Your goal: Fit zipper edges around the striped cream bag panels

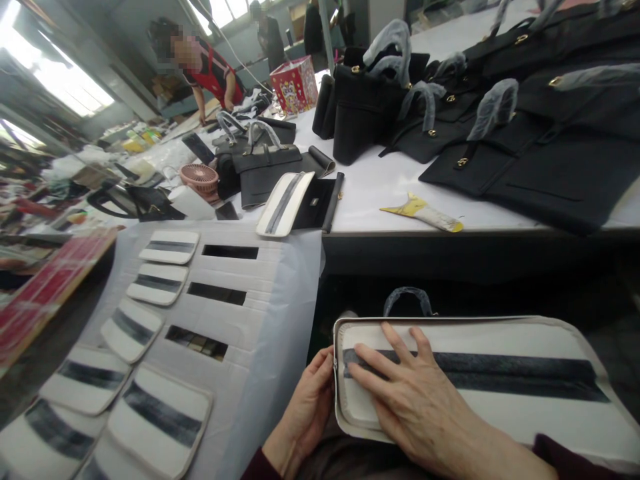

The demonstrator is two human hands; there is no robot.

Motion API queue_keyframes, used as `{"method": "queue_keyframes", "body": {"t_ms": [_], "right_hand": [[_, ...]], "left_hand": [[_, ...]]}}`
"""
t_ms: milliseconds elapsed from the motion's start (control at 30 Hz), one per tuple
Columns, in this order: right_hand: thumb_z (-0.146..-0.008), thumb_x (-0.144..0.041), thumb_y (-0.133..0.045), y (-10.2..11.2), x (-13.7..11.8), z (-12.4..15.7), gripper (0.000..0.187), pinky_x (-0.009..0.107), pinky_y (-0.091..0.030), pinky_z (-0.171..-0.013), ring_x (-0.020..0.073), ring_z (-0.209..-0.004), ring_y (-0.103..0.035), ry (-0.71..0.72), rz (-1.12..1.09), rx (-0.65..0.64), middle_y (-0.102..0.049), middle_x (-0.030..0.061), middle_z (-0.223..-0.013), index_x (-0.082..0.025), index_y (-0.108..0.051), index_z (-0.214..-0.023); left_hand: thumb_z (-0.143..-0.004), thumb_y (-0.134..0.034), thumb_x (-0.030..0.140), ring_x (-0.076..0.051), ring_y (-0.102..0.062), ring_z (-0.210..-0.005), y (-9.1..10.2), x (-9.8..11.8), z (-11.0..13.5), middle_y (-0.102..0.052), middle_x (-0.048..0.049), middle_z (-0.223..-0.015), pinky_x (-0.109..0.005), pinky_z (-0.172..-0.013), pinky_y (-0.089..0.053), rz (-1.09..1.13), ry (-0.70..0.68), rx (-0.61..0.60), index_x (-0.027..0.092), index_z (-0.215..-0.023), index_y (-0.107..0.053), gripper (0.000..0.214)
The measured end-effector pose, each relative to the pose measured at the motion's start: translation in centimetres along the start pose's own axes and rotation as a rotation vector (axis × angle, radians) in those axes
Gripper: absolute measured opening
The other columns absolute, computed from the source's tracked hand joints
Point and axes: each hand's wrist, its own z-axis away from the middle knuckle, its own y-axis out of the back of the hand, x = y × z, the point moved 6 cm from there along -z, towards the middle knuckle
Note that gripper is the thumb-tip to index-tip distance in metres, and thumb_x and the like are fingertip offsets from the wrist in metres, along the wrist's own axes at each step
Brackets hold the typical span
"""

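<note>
A long cream bag panel (pixel 480 413) with rounded corners and a dark lengthwise band lies across my lap. My right hand (pixel 420 393) rests flat on its left part, fingers spread over the cream face and the band. At the panel's left edge, my left hand (pixel 310 400) grips the rim with curled fingers; its thumb side meets the edge, and some fingertips are hidden. Behind the panel's top edge rises a plastic-wrapped handle (pixel 407 293). What it is attached to is hidden in the dark below the table.
Several smaller cream panels (pixel 165 413) lie on a slotted, covered board (pixel 235 267) at left. Black handbags (pixel 370 107) with wrapped handles stand and lie on the white table (pixel 360 200). A yellow-tipped tube (pixel 425 213), a pink fan (pixel 200 179) and a person in red (pixel 215 80) are beyond.
</note>
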Motion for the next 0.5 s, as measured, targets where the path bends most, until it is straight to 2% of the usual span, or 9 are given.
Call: {"method": "queue_keyframes", "body": {"t_ms": [167, 333, 500], "right_hand": [[-0.096, -0.035, -0.046, -0.06, -0.26, 0.02, 0.039, 0.065, -0.008, -0.104, 0.0430, -0.136, -0.025, 0.014, 0.031, -0.053, -0.048, -0.0051, -0.146, -0.035, -0.049, -0.135], [-0.095, -0.036, -0.048, 0.00, -0.27, -0.05, 0.039, 0.063, -0.007, -0.106, 0.0402, -0.136, -0.024, 0.006, 0.049, -0.031, -0.050, -0.0062, -0.144, -0.037, -0.050, -0.134], [-0.093, -0.032, -0.049, 0.12, -0.44, -0.23, 0.041, 0.063, -0.009, -0.104, 0.0416, -0.134, -0.026, 0.023, 0.091, -0.016, -0.052, -0.0049, -0.142, -0.036, -0.052, -0.133]], "left_hand": [[-0.087, -0.070, 0.031, -0.018, -0.066, -0.096, -0.01, -0.15, -0.25, -0.070, -0.0076, -0.109, -0.033, -0.094, -0.050, 0.056, 0.020, -0.048, 0.018, -0.105, -0.063, 0.023], [-0.087, -0.071, 0.027, -0.015, -0.065, -0.094, 0.13, -0.22, -0.31, -0.069, -0.0050, -0.105, -0.030, -0.093, -0.049, 0.128, 0.038, -0.075, 0.020, -0.102, -0.062, 0.019], [-0.084, -0.074, 0.029, -0.014, -0.063, -0.093, 0.09, 0.03, -0.38, -0.068, -0.0046, -0.102, -0.029, -0.090, -0.048, 0.118, 0.036, -0.078, 0.020, -0.098, -0.062, 0.020]]}}
